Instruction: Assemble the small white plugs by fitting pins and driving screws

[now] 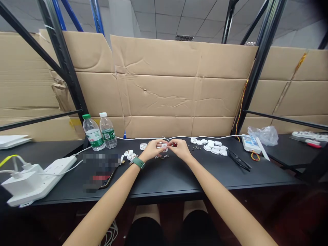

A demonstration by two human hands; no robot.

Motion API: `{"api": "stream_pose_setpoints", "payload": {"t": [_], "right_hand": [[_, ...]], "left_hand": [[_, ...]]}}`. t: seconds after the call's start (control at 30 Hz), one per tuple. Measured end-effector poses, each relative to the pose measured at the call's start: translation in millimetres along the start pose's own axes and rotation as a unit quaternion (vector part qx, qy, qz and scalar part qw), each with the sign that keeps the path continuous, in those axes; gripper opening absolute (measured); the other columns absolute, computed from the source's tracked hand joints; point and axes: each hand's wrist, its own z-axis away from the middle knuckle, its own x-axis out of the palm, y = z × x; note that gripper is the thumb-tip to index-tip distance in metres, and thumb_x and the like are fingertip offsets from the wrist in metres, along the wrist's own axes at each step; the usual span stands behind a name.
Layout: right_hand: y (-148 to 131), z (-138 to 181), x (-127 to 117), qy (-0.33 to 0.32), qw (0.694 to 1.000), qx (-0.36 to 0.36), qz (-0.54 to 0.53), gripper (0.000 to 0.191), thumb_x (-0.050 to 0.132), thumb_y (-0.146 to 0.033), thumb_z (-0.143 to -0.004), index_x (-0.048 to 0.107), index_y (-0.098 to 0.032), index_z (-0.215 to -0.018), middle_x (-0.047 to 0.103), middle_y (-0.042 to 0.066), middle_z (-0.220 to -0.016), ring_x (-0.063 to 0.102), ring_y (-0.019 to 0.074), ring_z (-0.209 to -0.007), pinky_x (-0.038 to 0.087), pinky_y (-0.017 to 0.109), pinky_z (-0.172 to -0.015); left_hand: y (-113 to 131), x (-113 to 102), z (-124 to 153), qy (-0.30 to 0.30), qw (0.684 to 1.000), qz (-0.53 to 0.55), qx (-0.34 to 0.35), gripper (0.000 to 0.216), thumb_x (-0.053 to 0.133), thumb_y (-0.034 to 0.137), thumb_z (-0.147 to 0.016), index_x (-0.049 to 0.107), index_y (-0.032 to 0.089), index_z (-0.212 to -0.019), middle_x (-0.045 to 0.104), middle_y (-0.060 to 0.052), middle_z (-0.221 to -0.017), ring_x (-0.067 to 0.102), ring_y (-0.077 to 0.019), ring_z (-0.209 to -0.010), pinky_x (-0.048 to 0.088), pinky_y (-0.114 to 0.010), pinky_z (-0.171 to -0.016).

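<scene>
Over the middle of the dark desk, my left hand (153, 149) is closed on a small white plastic plug part (164, 147). Fingers of my right hand (181, 149) pinch a small screwdriver (175, 145) with a red handle, its thin shaft slanting up and left above the white part. Whether its tip touches the part is too small to tell. Just beyond my left hand lies another white plug piece (143, 146). A few white plug parts (130, 155) rest near my left wrist. Small metal pieces (164, 156) lie below my hands, partly hidden.
White plastic covers (215, 148) are grouped at right, with tiny metal bits (196, 148) beside them. Black-handled tool (239, 160) and white meter-like box (251, 143) lie further right. Two bottles (93, 134) stand at left, near a phone (109, 179) and power strip (55, 171). Cardboard (159, 95) walls the back.
</scene>
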Motion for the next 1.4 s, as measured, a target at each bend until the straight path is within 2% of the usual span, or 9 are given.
{"api": "stream_pose_setpoints", "payload": {"t": [0.33,0.57,1.0,1.4], "right_hand": [[6,-1,1,0.009,0.998,-0.052,0.024,0.008,0.067,-0.017,-0.079,0.075,-0.021,-0.078,0.073,0.001,-0.077,0.061,0.0153,-0.069,0.044,0.026,-0.067],[-1,0,0,0.012,1.0,-0.01,0.011,0.007,0.067,-0.02,-0.078,0.074,-0.021,-0.077,0.072,-0.001,-0.075,0.06,0.0149,-0.068,0.044,0.025,-0.067],[12,-1,2,-0.016,0.997,-0.054,0.061,0.009,0.072,-0.013,-0.08,0.075,-0.022,-0.08,0.073,0.001,-0.079,0.064,0.0166,-0.073,0.047,0.027,-0.071],[8,0,-4,-0.023,0.991,-0.069,0.116,0.005,0.071,-0.02,-0.087,0.072,-0.021,-0.082,0.07,0.003,-0.081,0.06,0.0169,-0.074,0.043,0.027,-0.071]], "left_hand": [[-1,1,-1,-0.006,1.0,-0.003,0.006,0.053,0.076,0.051,-0.077,0.068,0.017,-0.118,0.075,-0.013,-0.111,0.074,-0.0314,-0.098,0.065,-0.033,-0.06],[0,1,-1,-0.001,1.0,0.005,-0.01,0.059,0.077,0.053,-0.075,0.067,0.017,-0.121,0.075,-0.013,-0.114,0.074,-0.0311,-0.097,0.065,-0.035,-0.061],[-9,2,-4,-0.018,1.0,0.012,0.002,0.05,0.078,0.045,-0.077,0.069,0.018,-0.118,0.075,-0.012,-0.112,0.074,-0.0284,-0.094,0.065,-0.033,-0.06],[-8,0,-4,-0.034,0.999,0.004,-0.003,0.055,0.076,0.049,-0.078,0.068,0.017,-0.122,0.074,-0.014,-0.114,0.073,-0.0307,-0.1,0.064,-0.032,-0.061]]}}
